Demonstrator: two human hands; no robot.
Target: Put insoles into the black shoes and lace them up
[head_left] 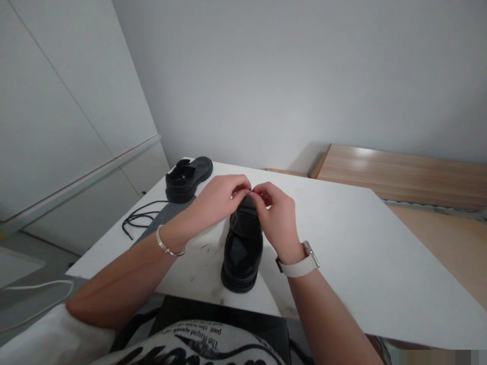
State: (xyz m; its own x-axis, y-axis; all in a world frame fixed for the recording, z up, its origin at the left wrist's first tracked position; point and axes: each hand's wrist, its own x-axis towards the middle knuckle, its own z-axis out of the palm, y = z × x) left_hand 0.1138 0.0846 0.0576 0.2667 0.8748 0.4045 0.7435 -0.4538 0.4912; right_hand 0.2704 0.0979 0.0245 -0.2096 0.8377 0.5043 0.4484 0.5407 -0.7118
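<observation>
Lace (131, 219): loose on the counter (342, 243), apparently unused.
Far shoe (180, 193): upright, untouched.
Left hand (218, 198): fingers pinching at near shoe's toe; object unclear.
Near shoe (240, 271): upright on counter, apparently unfinished.
Right hand (280, 215): fingers pinched, meeting left's.

Silver bangle (164, 242), white-strapped watch (302, 264)

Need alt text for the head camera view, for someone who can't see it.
Left hand and right hand pinch fingertips together above the toe of a black shoe on a white table. To the left lie another black shoe and a dark lace.
</observation>
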